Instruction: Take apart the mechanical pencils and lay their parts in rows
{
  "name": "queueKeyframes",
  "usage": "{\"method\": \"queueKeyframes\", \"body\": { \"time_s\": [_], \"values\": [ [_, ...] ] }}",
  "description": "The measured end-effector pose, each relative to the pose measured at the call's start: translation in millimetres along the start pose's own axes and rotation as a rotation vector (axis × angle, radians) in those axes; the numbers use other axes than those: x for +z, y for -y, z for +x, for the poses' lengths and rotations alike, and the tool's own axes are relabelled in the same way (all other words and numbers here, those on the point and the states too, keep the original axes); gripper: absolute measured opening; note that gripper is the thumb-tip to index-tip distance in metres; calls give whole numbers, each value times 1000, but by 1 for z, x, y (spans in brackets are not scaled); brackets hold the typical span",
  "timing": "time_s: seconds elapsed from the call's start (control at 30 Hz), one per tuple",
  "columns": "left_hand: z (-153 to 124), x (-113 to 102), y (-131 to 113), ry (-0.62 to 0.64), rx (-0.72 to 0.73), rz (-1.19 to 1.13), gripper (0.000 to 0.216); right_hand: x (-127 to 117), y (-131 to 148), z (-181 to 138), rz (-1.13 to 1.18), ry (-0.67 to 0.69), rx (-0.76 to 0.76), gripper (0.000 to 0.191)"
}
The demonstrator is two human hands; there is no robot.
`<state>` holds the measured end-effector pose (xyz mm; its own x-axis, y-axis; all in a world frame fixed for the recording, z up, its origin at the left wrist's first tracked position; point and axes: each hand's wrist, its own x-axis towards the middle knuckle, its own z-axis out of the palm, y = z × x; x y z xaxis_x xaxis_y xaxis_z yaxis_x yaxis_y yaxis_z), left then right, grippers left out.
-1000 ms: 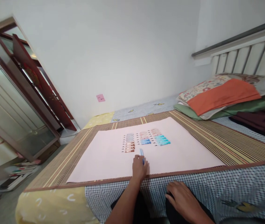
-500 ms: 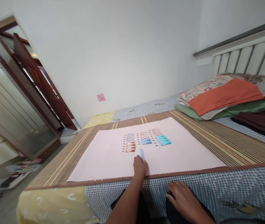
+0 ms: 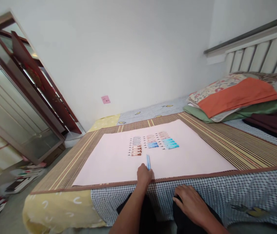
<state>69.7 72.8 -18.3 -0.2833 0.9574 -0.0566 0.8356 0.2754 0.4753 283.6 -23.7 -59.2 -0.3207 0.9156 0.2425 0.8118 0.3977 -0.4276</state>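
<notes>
Left hand (image 3: 144, 175) drawn back slightly toward near edge of pink sheet (image 3: 189, 159) versus half second ago. Fingers closed, gripping slim light-blue item (image 3: 148, 162); more of its length now shows past them. Item sits over sheet, just nearer than brown pens (image 3: 135, 150), blue pens (image 3: 153, 145), teal pens (image 3: 172, 143); these groups unchanged. Right hand (image 3: 189, 200) same as before: on dark-clothed knee (image 3: 179, 216), fingers loosely bent, thumb apart.
</notes>
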Motion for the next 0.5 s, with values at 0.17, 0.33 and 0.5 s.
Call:
{"method": "queueKeyframes", "body": {
  "time_s": [0.17, 0.33, 0.5],
  "values": [
    [-5, -1, 3, -5, 16, 12, 8, -1, 3, -1, 3, -12, -7, 9],
    [-13, -3, 10, -17, 29, 10, 8, -2, 0, -2, 15, -32, -4, 8],
    [-7, -7, 1, -35, 64, 7, 11, -1, 0, -1, 19, -39, -5, 8]
  ]
}}
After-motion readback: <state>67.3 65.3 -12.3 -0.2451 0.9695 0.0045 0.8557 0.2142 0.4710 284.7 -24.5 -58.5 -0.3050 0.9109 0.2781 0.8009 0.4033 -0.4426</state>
